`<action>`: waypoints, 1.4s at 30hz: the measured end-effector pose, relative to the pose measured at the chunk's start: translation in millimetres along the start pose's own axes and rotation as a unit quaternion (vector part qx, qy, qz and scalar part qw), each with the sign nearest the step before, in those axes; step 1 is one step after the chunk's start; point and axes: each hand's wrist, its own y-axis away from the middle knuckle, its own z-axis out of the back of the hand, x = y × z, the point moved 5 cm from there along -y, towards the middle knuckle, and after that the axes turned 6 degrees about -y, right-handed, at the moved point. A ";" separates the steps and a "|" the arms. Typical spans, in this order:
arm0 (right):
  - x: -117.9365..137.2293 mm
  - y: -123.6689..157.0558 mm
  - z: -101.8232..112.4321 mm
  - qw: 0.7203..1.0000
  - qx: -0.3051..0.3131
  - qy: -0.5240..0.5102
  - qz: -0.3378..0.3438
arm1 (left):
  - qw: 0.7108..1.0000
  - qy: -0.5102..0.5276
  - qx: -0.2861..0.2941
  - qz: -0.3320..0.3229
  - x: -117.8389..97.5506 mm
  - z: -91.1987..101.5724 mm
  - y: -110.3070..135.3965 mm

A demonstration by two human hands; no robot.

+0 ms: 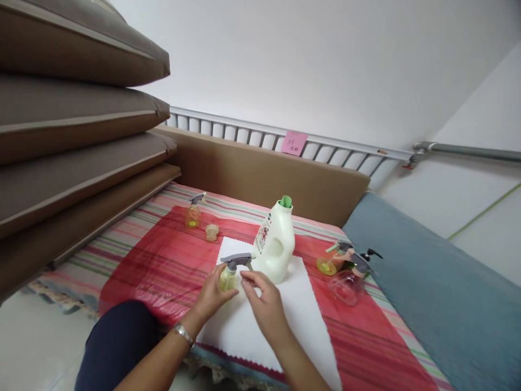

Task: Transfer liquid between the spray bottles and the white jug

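My left hand [214, 293] is wrapped round a small yellowish spray bottle [228, 279] with a grey trigger head, held upright over a white cloth [264, 331]. Just right of the bottle is my right hand [262, 298], its thumb and fingers bent close to the trigger; whether it touches the bottle I cannot tell, and it seems to hold nothing. Behind my hands a large pale jug [279, 244] with a handle stands on the cloth, a green piece [286, 201] in its mouth.
A spray bottle [193, 216] and a small pale cup [212, 232] stand at the left on a red sheet [171, 260]. To the right are a yellow spray bottle [326, 265] and a clear pink one [345, 288]. Stacked brown cushions [81, 108] rise at far left.
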 end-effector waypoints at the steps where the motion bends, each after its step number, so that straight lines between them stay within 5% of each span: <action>1: -12.6 5.8 -9.2 1.000 -0.003 -0.007 -0.028 | 1.000 0.000 -0.001 0.001 0.2 0.4 0.6; 5: -67.2 18.7 -35.2 0.984 -0.070 -0.104 -0.123 | 1.000 -0.002 -0.007 -0.001 -0.1 1.6 1.8; 8: -82.8 7.6 -45.8 0.976 -0.070 -0.159 -0.132 | 1.000 0.000 -0.005 -0.009 -2.9 1.7 1.1; 14: -84.4 -15.0 -57.7 0.965 -0.050 -0.221 -0.130 | 1.000 0.006 -0.004 -0.018 -6.1 3.4 -1.0; 31: -101.3 -11.6 -71.6 0.948 -0.090 -0.247 -0.181 | 0.999 0.026 0.033 -0.007 -4.0 1.6 -3.3; 36: -93.2 -9.7 -67.2 0.952 -0.077 -0.247 -0.162 | 0.997 0.036 0.072 -0.017 -6.2 16.1 -2.7; 42: -88.6 -12.6 -67.7 0.956 -0.068 -0.244 -0.147 | 0.994 0.059 0.075 0.049 -23.2 36.3 -9.3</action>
